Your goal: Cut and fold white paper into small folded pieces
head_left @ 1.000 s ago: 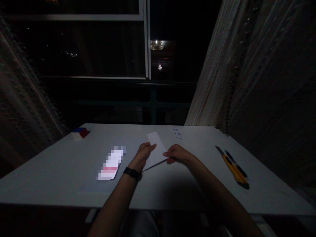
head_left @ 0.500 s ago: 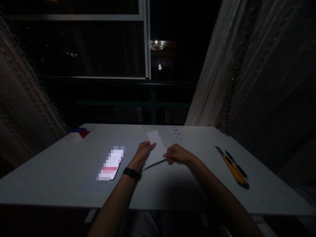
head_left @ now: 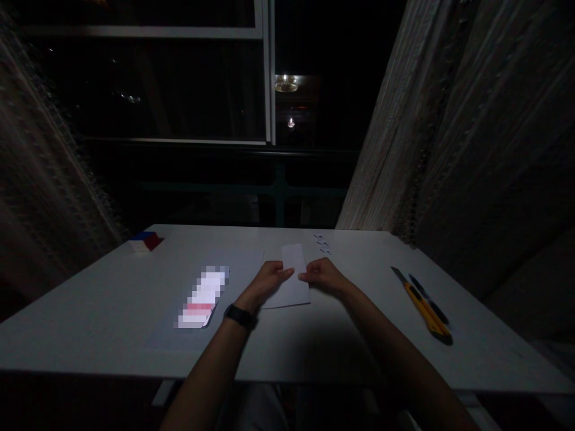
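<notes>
A folded sheet of white paper point(head_left: 293, 293) is held a little above the table, its long side pointing away from me. My left hand point(head_left: 270, 278), with a dark watch point(head_left: 239, 315) on the wrist, grips its left edge, the thumb lying on top. At the right edge my right hand point(head_left: 321, 274) pinches the paper between thumb and fingers. The fingers underneath the sheet are hidden. Left of my hands lies a lit phone point(head_left: 204, 297), its screen blurred out.
A yellow box cutter point(head_left: 424, 308) with its blade out lies beside a dark pen point(head_left: 429, 299) on the right of the white table point(head_left: 359, 353). Small marked paper pieces point(head_left: 322, 244) are at the back. A coloured puzzle cube point(head_left: 145, 240) sits far left. Curtains point(head_left: 381, 137) hang on both sides.
The paper has turned from a leftward slant to nearly straight ahead, and its near edge lies flatter. My right hand has moved slightly up along its right edge.
</notes>
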### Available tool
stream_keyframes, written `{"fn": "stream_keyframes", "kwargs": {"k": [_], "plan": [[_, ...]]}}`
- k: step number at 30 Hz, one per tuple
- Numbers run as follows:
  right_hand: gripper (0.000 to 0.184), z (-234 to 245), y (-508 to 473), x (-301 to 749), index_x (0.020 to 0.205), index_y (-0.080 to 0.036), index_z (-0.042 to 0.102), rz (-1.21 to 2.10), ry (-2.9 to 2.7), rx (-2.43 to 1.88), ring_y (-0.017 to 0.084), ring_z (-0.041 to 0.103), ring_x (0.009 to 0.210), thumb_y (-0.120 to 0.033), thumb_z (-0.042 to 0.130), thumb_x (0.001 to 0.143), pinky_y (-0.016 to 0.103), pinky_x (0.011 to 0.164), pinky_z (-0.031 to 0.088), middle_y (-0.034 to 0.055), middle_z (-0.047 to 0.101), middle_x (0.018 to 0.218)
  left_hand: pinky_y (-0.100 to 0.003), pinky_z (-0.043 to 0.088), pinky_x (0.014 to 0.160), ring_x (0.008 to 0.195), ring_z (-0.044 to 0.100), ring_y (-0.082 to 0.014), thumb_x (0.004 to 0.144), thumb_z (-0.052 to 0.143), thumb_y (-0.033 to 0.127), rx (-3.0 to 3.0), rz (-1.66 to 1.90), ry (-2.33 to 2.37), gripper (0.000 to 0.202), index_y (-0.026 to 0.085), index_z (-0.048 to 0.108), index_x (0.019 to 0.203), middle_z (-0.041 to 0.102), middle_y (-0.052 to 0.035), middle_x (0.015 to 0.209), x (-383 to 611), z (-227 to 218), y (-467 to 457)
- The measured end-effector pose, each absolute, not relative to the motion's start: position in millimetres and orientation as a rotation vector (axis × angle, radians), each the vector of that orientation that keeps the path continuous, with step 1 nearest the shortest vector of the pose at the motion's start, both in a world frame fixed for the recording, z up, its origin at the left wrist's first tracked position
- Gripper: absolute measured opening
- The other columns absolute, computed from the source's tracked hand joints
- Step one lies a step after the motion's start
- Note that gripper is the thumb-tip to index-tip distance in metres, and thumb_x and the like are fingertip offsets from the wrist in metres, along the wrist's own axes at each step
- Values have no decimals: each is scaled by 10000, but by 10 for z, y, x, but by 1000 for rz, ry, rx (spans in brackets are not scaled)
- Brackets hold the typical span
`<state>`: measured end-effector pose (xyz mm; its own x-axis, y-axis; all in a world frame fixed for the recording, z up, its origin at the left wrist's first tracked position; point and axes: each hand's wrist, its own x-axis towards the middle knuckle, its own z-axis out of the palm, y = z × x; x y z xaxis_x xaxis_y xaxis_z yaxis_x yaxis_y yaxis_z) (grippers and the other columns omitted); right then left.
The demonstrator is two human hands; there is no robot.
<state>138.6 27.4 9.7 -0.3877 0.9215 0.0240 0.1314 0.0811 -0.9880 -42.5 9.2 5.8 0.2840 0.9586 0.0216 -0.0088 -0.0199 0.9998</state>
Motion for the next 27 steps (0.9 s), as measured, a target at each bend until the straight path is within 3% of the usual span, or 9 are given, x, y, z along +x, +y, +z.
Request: {"fn": "stream_keyframes", "kwargs": {"k": [12, 19, 27], "plan": [[421, 78, 301, 1385, 460, -155, 489, 1268, -1618, -1088, 109, 501, 415, -503, 724, 500, 224, 435, 363, -10, 545, 421, -214, 315, 475, 506, 444, -98, 630, 650, 468, 1446, 1020, 1048, 371, 102, 599, 667, 538, -9, 585, -390, 46, 93], [395, 42, 323, 1375, 474, -145, 530, 1166, -1593, -1057, 90, 454, 425, -493, 703, 544, 224, 447, 339, -8, 534, 443, -204, 154, 421, 437, 242, -48, 562, 679, 488, 1520, 1080, 1256, 466, 172, 351, 465, 286, 72, 459, -378, 47, 123], [361, 130, 277, 1387, 479, -155, 543, 1008, -1617, -1073, 106, 460, 462, -472, 703, 543, 236, 467, 351, -10, 523, 459, -207, 176, 428, 442, 262, -56, 565, 676, 482, 1571, 1100, 1241, 438, 162, 398, 452, 309, 65, 454, -360, 108, 64]]}}
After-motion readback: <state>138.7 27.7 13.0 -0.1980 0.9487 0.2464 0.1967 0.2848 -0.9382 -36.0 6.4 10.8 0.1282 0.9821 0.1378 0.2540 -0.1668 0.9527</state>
